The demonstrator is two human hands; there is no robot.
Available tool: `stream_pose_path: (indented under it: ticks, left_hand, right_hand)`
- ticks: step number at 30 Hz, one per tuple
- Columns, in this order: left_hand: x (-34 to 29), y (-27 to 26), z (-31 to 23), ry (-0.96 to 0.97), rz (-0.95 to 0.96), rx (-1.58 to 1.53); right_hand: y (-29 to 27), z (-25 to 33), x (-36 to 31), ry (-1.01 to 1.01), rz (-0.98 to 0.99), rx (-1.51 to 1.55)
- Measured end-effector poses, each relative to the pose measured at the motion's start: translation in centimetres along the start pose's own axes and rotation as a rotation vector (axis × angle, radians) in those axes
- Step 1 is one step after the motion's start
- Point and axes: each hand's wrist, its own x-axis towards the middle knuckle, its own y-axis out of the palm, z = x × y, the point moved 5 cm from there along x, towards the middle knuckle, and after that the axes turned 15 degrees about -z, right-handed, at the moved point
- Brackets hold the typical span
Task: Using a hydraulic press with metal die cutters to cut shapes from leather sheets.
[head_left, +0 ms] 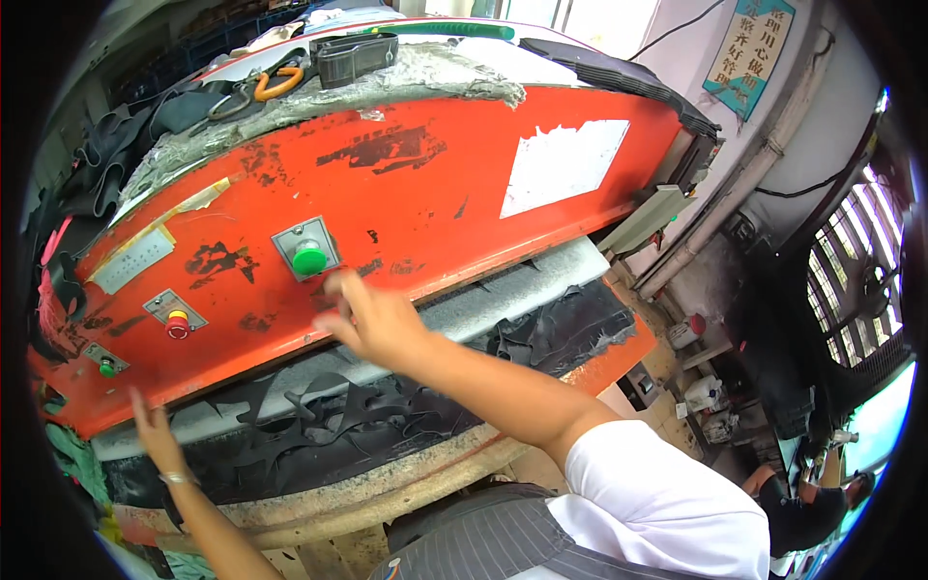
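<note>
A large red machine front (464, 193) stretches across my view. My right hand (377, 324), slightly blurred, is just below and right of the big green push button (309, 259); its fingers are bent and apart, with nothing held. Farther left, my left hand (157, 440) is raised at the machine's lower edge with its fingers stretched out, also blurred and holding nothing. The small green button (106, 368) is above and left of it, and the red and yellow emergency stop button (177, 325) above it. Dark leather-like scraps (338, 416) lie between my arms along the black bed under the machine.
On the machine's top are orange-handled scissors (278, 84), a dark transparent box (354, 60) and a green bar (445, 31). A pale slab (454, 314) runs beneath the red front. At the lower right another person (807, 507) in black is at work.
</note>
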Motion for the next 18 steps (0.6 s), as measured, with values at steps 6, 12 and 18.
stream_pose_path:
  ticks: [6,12,18]
  left_hand:
    - [-22.9,0.9,-12.4,-0.098,0.606,-0.120]
    - [-30.2,1.1,-18.2,0.236,0.594,0.049]
    - [-30.7,1.4,-18.6,0.231,0.543,0.030]
  right_hand:
    - [-3.2,0.8,-16.3,-0.125,0.815,-0.113]
    - [-6.5,0.9,-22.9,-0.187,0.678,-0.190]
    - [-6.5,0.7,-23.4,-0.150,0.621,-0.290]
